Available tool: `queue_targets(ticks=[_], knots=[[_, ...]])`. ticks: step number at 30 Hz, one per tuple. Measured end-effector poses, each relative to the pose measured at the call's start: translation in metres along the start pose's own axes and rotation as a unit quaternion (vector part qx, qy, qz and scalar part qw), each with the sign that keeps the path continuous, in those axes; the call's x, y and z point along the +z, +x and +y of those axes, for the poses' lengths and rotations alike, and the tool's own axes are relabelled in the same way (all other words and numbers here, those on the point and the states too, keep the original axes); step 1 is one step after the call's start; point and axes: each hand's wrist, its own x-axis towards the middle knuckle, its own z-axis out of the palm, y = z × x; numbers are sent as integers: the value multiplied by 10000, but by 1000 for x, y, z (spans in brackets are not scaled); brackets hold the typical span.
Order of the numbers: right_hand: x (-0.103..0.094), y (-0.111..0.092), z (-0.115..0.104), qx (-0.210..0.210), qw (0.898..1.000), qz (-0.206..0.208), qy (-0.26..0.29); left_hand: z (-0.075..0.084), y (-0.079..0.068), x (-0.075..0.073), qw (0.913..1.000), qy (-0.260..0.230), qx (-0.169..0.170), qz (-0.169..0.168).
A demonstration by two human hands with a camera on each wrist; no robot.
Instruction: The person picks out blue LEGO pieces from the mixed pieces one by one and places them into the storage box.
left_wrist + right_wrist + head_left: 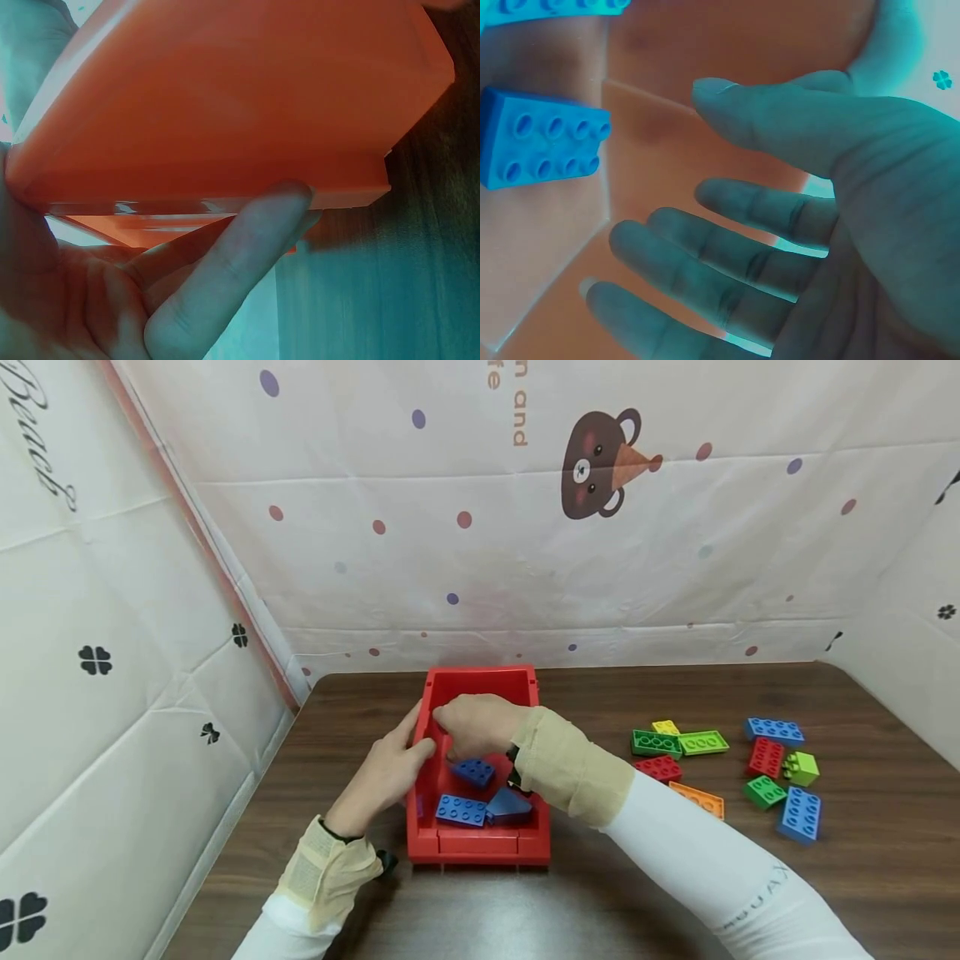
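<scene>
A red toy-brick bin (480, 853) stands on the table, with its open top facing up. My left hand (384, 772) grips its left wall, thumb over the rim and fingers outside. In the left wrist view, those fingers lie along the edge of the bin (247, 97). My right hand (480, 725) is inside the bin towards its far end; the right wrist view shows its fingers spread and loosely bent, holding nothing. Nearer the front of the bin lie a blue brick (461, 811), another blue brick (473, 772) and a blue sloped piece (508, 807).
On the right of the brown table (600, 893) lie several loose bricks, among them an orange brick (699, 799), a dark green brick (656, 743), a red brick (766, 757) and a blue brick (800, 815). A printed sheet (487, 560) hangs behind the table.
</scene>
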Motion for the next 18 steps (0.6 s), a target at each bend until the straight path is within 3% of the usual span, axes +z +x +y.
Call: queue_targets(ticks=[18], knots=[[-7, -26, 0, -1, 9995, 281, 145, -4, -5, 7, 9999, -61, -15, 98]])
